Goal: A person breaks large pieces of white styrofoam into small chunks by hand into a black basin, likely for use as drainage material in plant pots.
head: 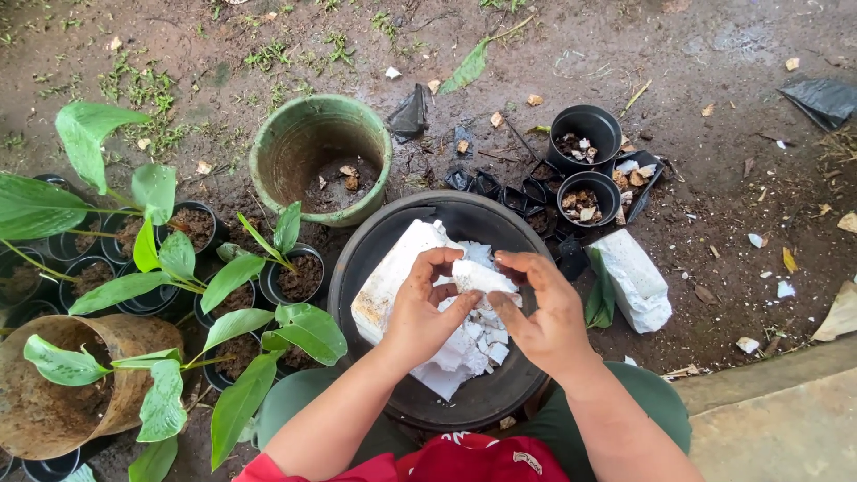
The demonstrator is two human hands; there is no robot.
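Observation:
Both my hands hold one white foam chunk point(478, 276) over a wide black basin point(393, 234). My left hand point(421, 312) grips its left end and my right hand point(540, 312) pinches its right end. Inside the basin lie a large white foam block point(386, 278) and several small broken foam pieces point(478, 350) under my hands. My arms reach in from the bottom edge, above green trousers and a red shirt.
A green pot point(320, 156) with some soil stands behind the basin. Small black pots point(585, 132) with foam bits sit at the upper right, another white foam block point(636, 281) lies on the soil. Potted leafy seedlings point(237, 277) and a brown pot point(54, 384) crowd the left.

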